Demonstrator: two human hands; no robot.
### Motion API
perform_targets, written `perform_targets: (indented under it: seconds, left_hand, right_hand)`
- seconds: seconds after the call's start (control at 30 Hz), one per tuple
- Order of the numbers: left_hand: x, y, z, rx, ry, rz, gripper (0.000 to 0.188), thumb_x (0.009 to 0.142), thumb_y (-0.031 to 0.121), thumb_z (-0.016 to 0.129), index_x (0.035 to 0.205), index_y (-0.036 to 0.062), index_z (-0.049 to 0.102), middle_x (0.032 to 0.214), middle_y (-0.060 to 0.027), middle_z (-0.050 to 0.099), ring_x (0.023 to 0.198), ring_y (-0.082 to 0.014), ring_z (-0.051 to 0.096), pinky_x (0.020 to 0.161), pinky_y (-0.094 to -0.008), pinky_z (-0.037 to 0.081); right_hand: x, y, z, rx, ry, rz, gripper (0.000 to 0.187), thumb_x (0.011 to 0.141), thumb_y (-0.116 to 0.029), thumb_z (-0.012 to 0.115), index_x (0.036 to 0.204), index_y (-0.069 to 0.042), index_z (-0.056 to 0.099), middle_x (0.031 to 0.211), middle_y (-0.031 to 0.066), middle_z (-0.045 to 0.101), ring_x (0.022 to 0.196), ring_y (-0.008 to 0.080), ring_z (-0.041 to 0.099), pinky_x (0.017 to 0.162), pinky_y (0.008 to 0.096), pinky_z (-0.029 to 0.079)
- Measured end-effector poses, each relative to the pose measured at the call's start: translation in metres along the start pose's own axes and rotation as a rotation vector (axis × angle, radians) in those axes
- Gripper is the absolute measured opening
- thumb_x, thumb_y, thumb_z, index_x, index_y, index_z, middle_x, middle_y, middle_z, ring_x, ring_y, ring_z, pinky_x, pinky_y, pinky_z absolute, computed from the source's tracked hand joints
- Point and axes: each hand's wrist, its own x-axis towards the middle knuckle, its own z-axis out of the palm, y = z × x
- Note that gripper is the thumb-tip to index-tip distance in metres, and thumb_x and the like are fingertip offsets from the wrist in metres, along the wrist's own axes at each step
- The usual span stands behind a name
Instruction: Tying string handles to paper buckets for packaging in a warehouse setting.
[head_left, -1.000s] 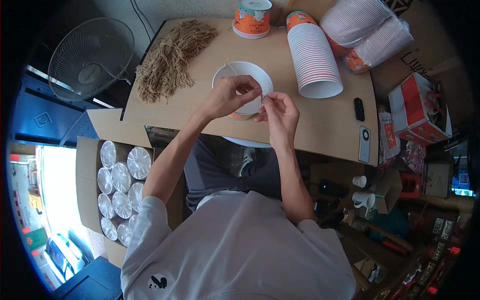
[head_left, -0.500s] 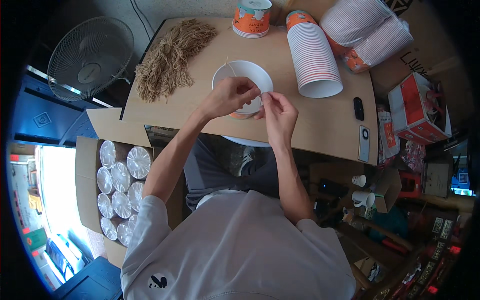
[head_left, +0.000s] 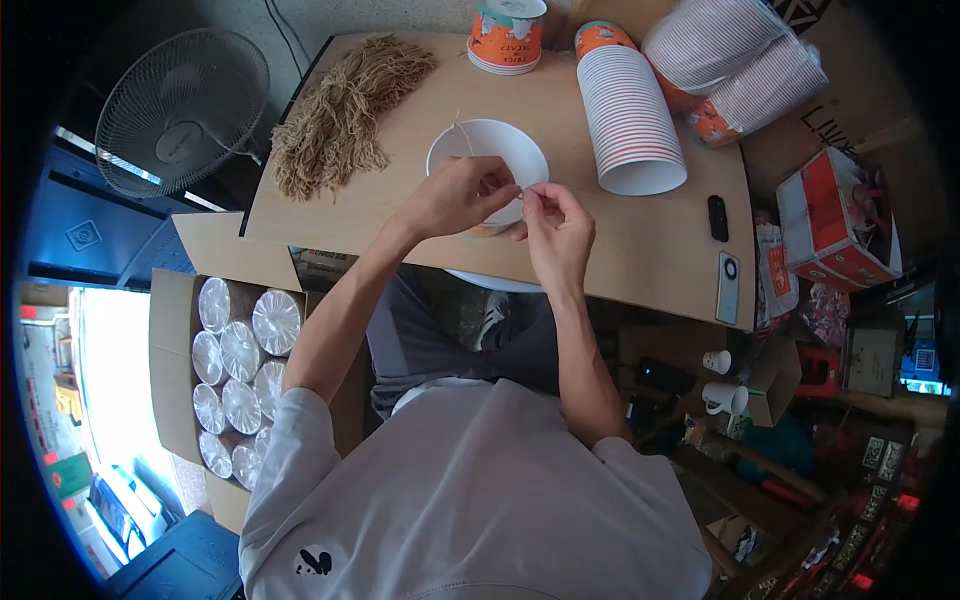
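A white-lined paper bucket [head_left: 512, 143] stands near the front edge of the table, its mouth facing up toward me. A thin tan string [head_left: 461, 132] sticks up at its far left rim and runs down inside. Over the near side of the mouth, my left hand [head_left: 462, 196] is closed in a pinch. Close against it, my right hand [head_left: 560, 228] pinches at the bucket's near right rim. Fingertips almost meet on what looks like the string's end, mostly hidden by the fingers.
A heap of tan strings [head_left: 350, 115] lies at the table's left. Behind stands an orange patterned bucket [head_left: 505, 42]; a long stack of buckets [head_left: 635, 120] lies right. Wrapped stacks [head_left: 715, 50], a black object [head_left: 717, 218], a fan [head_left: 182, 115] and a carton of wrapped cups [head_left: 175, 370] surround.
Both hands stay pinched at the bucket's near rim, with only slight finger movement. The whole view has shifted a little; nothing else visibly moved.
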Motion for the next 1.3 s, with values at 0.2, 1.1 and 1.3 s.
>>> perform_targets:
  seconds: [0.2, 1.1, 1.3]
  left_hand:
    - [0.0, 0.012, 0.006, -0.149, 0.162, 0.12, 0.031, 0.098, 0.015, 0.071, 0.123, -0.0019, 0.071, 0.1, -0.0141, 0.079, 0.092, -0.0253, 0.078, 0.085, -0.0378, 0.063]
    - [0.0, 0.013, -0.004, -0.115, 0.053, -0.079, 0.016, 0.092, 0.01, 0.076, 0.104, -0.002, 0.075, 0.09, -0.0073, 0.076, 0.082, -0.0118, 0.07, 0.076, -0.0295, 0.059]
    - [0.0, 0.013, -0.005, -0.284, -0.014, -0.202, 0.015, 0.094, 0.009, 0.075, 0.104, -0.0025, 0.075, 0.093, -0.006, 0.076, 0.085, -0.0109, 0.07, 0.08, -0.0291, 0.058]
  right_hand:
    - [0.004, -0.006, -0.006, -0.037, -0.029, 0.016, 0.016, 0.105, -0.011, 0.066, 0.108, 0.004, 0.071, 0.093, 0.009, 0.074, 0.069, 0.0132, 0.07, 0.057, 0.0287, 0.057]
    - [-0.009, 0.013, -0.007, 0.197, 0.143, -0.062, 0.018, 0.108, -0.008, 0.06, 0.123, 0.002, 0.056, 0.098, 0.0058, 0.063, 0.078, 0.0104, 0.063, 0.065, 0.0271, 0.058]
    - [-0.037, 0.023, 0.008, -0.173, 0.201, -0.328, 0.009, 0.098, -0.003, 0.074, 0.106, 0.002, 0.073, 0.084, 0.0037, 0.069, 0.072, 0.0085, 0.062, 0.064, 0.026, 0.052]
